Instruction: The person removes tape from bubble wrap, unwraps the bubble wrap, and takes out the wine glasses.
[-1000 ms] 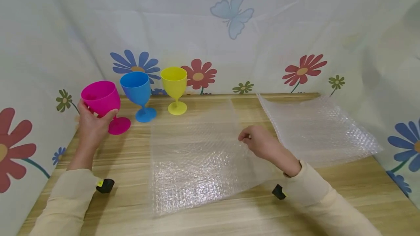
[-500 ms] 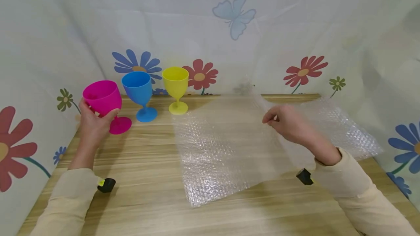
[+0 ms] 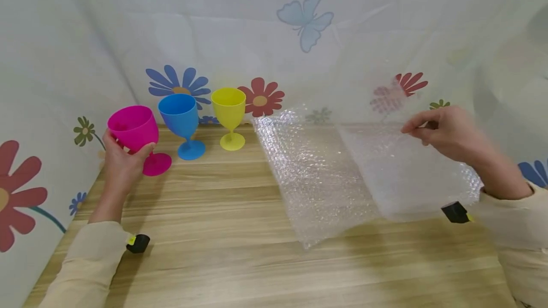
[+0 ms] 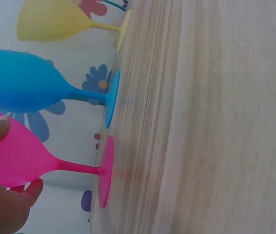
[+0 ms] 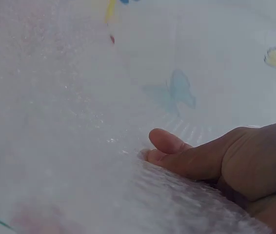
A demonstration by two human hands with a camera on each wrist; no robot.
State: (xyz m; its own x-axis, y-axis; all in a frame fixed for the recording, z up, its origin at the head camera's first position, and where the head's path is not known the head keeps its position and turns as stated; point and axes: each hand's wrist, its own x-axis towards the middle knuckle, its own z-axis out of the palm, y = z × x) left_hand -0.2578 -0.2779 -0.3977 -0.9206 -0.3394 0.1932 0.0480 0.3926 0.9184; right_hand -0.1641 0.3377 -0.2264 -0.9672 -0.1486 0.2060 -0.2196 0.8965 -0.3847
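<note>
My left hand [image 3: 124, 163] grips the bowl of a pink goblet [image 3: 136, 129], whose foot stands on the wooden table at the left. Beside it are a blue goblet [image 3: 179, 113] and then a yellow goblet [image 3: 229, 110], both upright. My right hand [image 3: 455, 139] pinches the edge of a clear bubble wrap sheet [image 3: 314, 179], raised off the table on the right. In the right wrist view thumb and fingertips meet at the crinkled bubble wrap [image 5: 89, 146]. The left wrist view has the fingers around the pink goblet [image 4: 26, 151].
A second bubble wrap sheet [image 3: 471, 179] lies at the right, partly covered by the held one. Behind the wooden table [image 3: 214, 255] hangs a pale cloth backdrop [image 3: 239, 32] printed with flowers and a butterfly.
The right hand has moved right and farther back, pulling the bubble wrap sheet off the table's middle and over the second sheet. The left hand and the goblets have stayed put.
</note>
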